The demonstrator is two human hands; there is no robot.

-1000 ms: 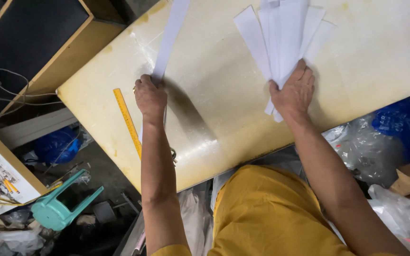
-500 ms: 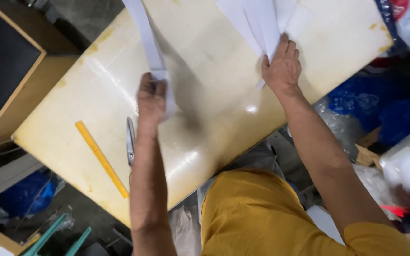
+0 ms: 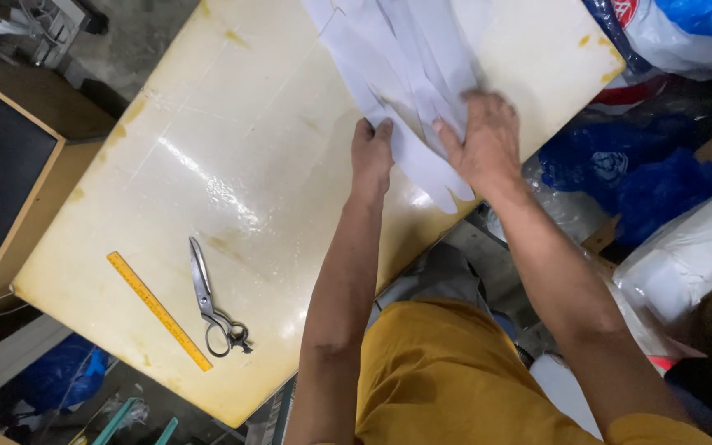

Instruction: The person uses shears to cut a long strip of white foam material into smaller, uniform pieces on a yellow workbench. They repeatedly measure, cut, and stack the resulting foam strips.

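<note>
Here, both hands, left hand [image 3: 372, 156], right hand [image 3: 480, 144], pressed flat on white paper strips [image 3: 409, 74], table [image 3: 232, 165]

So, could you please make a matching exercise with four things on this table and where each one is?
Things:
1. scissors
2. yellow ruler
3. left hand
4. right hand

Places:
A. pressing flat on top of the white strips
B. nearest the table's left edge
C. between ruler and left forearm
D. fingertips at the strips' left edge

Pairs: 1-C, 2-B, 3-D, 4-A
</note>
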